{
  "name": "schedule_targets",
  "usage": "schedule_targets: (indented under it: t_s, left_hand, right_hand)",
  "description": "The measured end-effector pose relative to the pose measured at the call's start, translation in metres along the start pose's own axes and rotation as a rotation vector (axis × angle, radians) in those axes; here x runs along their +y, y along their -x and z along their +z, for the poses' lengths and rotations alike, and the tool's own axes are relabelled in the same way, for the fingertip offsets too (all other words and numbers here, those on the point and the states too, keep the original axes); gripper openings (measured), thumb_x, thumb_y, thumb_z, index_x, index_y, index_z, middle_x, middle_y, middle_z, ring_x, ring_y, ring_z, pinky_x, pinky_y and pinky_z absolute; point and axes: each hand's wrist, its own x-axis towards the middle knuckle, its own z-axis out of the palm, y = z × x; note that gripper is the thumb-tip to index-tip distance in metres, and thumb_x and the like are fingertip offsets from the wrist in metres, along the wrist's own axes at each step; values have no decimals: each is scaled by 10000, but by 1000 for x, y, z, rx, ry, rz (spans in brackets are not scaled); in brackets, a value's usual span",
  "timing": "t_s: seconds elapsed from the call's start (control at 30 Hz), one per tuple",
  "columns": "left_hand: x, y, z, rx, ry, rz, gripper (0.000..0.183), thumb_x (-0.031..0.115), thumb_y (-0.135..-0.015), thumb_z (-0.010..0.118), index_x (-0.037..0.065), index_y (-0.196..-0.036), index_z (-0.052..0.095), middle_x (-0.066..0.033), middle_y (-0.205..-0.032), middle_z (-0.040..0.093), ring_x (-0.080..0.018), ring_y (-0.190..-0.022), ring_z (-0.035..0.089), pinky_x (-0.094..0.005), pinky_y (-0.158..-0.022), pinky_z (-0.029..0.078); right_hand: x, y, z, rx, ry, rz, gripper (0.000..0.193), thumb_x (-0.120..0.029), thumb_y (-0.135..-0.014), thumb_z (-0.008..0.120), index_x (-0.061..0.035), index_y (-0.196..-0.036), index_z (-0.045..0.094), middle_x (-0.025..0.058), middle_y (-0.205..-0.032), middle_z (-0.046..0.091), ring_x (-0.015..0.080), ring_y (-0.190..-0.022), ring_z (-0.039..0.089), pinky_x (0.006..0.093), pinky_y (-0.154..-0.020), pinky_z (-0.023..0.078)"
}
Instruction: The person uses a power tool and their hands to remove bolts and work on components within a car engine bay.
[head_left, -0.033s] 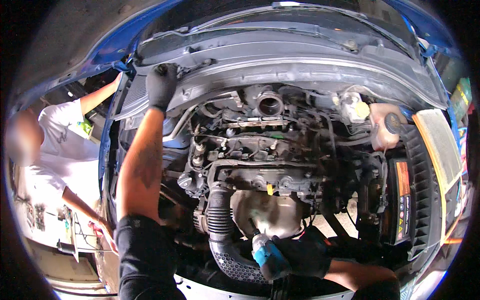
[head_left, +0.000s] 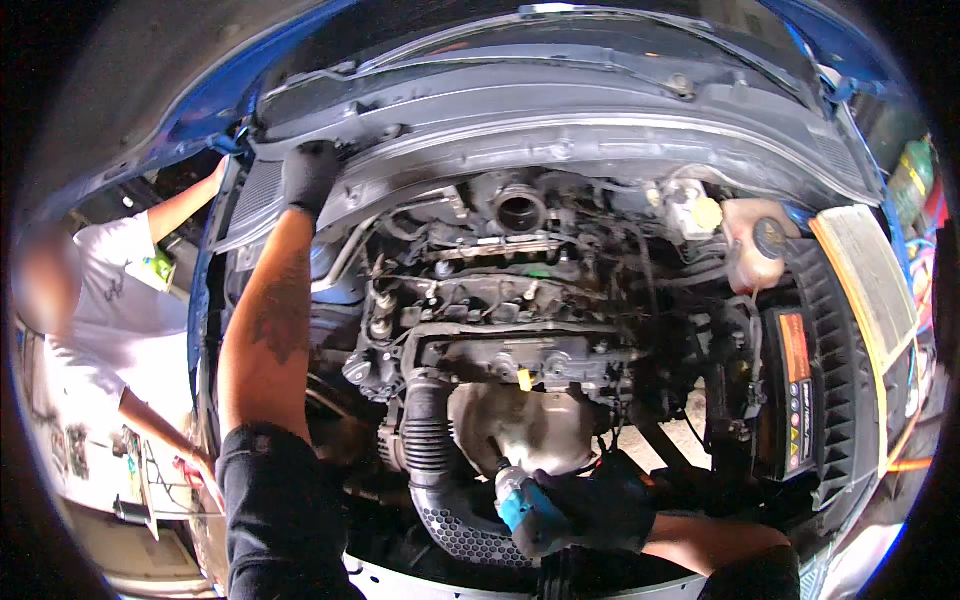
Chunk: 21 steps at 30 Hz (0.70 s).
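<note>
My left hand (head_left: 312, 175), in a black glove, rests at the front edge of the grey plastic cowl panel (head_left: 470, 150), fingers curled; whatever may be inside them is hidden. At the bottom centre my right hand (head_left: 605, 512), also in a black glove, is closed around a teal cordless impact driver (head_left: 520, 505). The driver's dark nose points up and left at the pale metal heat shield (head_left: 545, 425) on the front of the engine (head_left: 500, 290). Whether its tip touches a fastener is too small to tell.
A ribbed black intake hose (head_left: 428, 425) runs beside the heat shield. The battery (head_left: 795, 400), a coolant tank (head_left: 757, 240) and an upright air filter (head_left: 868, 290) stand on the right. Another person in a white shirt (head_left: 140, 290) is beside the car at left.
The whole view has shifted slightly, so the engine bay sits a little further left in the picture. Both hands keep about the same places, the right still around the impact driver.
</note>
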Motion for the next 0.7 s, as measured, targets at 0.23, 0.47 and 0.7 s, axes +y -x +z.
schedule_targets:
  t_s: [0.23,0.47,0.7]
  left_hand:
    - [194,85,34,400,312,644,352,146,-828,702,6,-1139,616,-201,-1153,623,-349,-1082,598,-407,-927,460]
    - [321,245,118,-977,167,727,566,506,-932,483,40,-1234,596,-280,-1272,551,-404,-1121,581,-536,-890,446]
    - [394,295,145,-995,553,-114,557,323,-957,436,67,-1450,405,-190,-1479,424,-399,-1296,432,-548,-1002,348]
  right_hand:
    - [-11,30,22,116,122,-177,267,-225,-1071,367,-47,-1206,513,40,-1064,590,136,-991,573,275,-924,455]
    - [-21,13,1,298,374,-206,280,-215,-1025,452,-38,-1232,516,64,-1128,601,171,-1052,580,307,-965,460]
    - [5,36,44,511,2559,-461,300,-237,-988,492,-65,-1229,541,79,-1115,629,197,-1030,603,344,-929,482]
